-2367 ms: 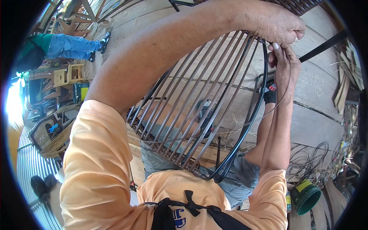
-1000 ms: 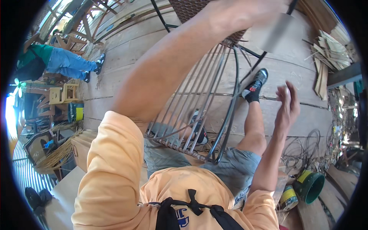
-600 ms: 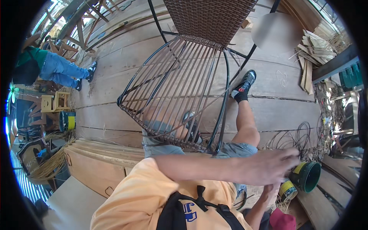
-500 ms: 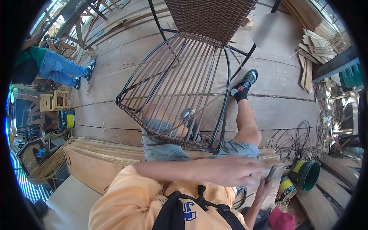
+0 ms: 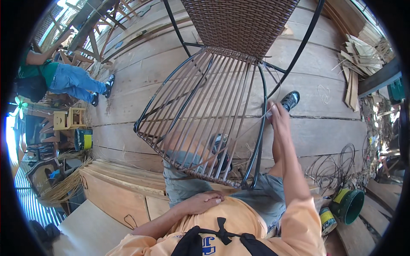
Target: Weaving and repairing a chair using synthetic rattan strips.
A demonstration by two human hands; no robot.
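Between my knees stands a chair with a dark metal frame. Its woven brown backrest is at the far side, and long brown strands span the open seat. My right hand reaches out beside the right seat rail, its fingers pinched on a thin loose strand. Against my shirt at the near edge of the seat, my left hand lies with its fingers curled together. What it holds, if anything, is hidden.
I sit on a low wooden cabinet. Coiled strands lie on the floor at right, near a dark green bucket. Wood scraps are piled at far right. A person in jeans stands at left near small wooden stools.
My right hand has left the small dark tool by the right side of my lap and reached forward to the chair. My left hand has moved back left to my shirt.
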